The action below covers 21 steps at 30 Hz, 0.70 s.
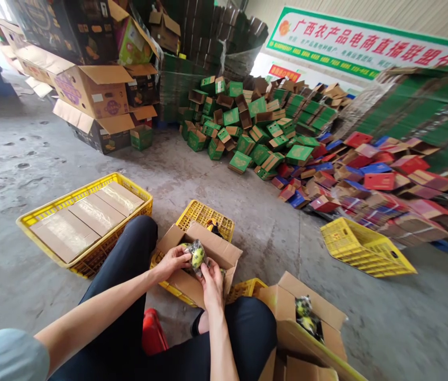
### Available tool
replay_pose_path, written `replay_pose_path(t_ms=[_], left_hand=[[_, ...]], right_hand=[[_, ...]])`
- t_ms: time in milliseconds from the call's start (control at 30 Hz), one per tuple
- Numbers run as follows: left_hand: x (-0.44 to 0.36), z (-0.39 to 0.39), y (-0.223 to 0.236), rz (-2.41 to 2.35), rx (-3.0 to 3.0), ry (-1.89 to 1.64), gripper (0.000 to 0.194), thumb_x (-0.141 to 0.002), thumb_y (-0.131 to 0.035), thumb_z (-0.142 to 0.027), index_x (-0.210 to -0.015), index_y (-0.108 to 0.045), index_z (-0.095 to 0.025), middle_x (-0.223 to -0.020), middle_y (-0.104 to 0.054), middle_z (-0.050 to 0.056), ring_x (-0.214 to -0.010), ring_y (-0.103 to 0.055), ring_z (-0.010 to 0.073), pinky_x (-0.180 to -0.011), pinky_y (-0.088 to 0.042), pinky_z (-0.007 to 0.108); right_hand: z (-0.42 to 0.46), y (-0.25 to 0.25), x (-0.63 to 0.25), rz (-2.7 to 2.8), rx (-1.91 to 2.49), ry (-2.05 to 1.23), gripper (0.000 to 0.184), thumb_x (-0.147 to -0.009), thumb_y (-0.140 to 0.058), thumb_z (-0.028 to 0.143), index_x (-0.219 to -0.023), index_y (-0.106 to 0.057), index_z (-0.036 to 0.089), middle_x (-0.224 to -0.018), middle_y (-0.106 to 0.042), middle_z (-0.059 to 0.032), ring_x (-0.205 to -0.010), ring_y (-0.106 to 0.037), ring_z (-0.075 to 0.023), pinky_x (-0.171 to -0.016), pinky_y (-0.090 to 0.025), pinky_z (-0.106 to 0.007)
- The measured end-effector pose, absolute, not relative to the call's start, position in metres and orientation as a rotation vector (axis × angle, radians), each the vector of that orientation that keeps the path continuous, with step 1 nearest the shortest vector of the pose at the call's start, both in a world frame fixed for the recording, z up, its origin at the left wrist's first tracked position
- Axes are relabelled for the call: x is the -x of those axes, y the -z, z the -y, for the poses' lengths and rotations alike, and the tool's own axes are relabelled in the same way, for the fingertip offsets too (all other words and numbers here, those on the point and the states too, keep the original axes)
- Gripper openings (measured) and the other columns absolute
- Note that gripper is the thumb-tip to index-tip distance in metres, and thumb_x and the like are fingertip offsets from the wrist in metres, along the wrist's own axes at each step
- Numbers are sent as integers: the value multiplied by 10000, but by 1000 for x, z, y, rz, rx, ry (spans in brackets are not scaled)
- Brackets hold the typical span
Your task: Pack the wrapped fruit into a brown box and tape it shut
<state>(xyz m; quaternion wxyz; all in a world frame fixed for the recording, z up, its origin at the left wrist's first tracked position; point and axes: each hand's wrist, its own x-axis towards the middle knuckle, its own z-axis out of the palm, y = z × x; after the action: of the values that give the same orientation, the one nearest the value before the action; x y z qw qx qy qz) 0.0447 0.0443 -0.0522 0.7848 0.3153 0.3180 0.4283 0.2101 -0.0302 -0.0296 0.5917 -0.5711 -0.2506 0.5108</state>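
Note:
A clear plastic bag with yellow-green, dark-spotted fruit (198, 257) is held up between both hands over an open cardboard box (224, 248). My left hand (173, 263) pinches the bag's left side. On its lower right side, the thumb and fingers of my right hand (212, 283) are closed on it. The box stands on an upturned yellow plastic crate (192, 212) between my knees; my hands hide much of its inside. To the right, another open cardboard box (287, 302) contains similar bagged fruit (306, 317).
A yellow crate (118, 179) at the left holds closed, taped cardboard boxes (92, 212). Another yellow crate (366, 248) lies at the right. Piles of green boxes (259, 153) and red and blue boxes (380, 181) cover the floor ahead. Something red (153, 332) is below me.

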Motion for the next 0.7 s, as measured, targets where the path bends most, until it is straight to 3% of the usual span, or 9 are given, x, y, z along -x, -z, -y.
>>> replay_pose_path(t_ms=[100,167,333,433,567,700], left_hand=[[-41,-45,49,-649,-752,-859,780,-710,-996,-489,-1363,-666,-218,-1258,-726,97,-1020,-709,208,-795,-546,273],[-39,-46,49,-636,-814,-852,868,-736,-977,-504,-1474,-618,-222,-1265,-735,106,-1060,-707,223,-816,-530,273],[-38,-48,47,-644,-840,-823,673,-766,-944,-574,-1255,-754,-151,-1098,-776,109,-949,-724,226,-820,-539,299],[-40,-48,47,-635,-784,-835,589,-752,-950,-587,-1091,-772,-140,-1005,-770,92,-871,-719,200,-797,-558,295],[-41,-47,49,-660,-717,-900,553,-740,-964,-564,-1067,-747,-174,-1000,-743,55,-854,-704,175,-770,-567,278],[-40,-47,49,-670,-698,-864,630,-742,-967,-538,-1225,-749,-197,-1136,-751,92,-937,-722,205,-796,-577,299]], right_hand=[[30,32,-218,617,1332,-1156,659,-734,-898,452,-1339,-690,293,-1282,-806,-83,-1222,-741,-303,-996,-608,-427],[31,32,-222,641,1348,-1149,758,-738,-899,430,-1436,-639,284,-1275,-812,-89,-1228,-743,-303,-1046,-587,-442],[32,28,-222,657,1345,-1188,899,-744,-917,476,-1543,-565,262,-1220,-830,-115,-1214,-752,-335,-1063,-584,-508],[33,24,-218,619,1339,-1205,922,-735,-928,567,-1541,-578,288,-1311,-797,-120,-1219,-747,-337,-994,-626,-485],[33,22,-215,668,1378,-1288,724,-685,-949,623,-1271,-790,227,-1245,-816,-122,-1103,-783,-334,-952,-644,-454],[31,22,-217,743,1426,-1249,582,-679,-933,638,-1070,-870,211,-1087,-852,-102,-983,-799,-329,-945,-648,-460]])
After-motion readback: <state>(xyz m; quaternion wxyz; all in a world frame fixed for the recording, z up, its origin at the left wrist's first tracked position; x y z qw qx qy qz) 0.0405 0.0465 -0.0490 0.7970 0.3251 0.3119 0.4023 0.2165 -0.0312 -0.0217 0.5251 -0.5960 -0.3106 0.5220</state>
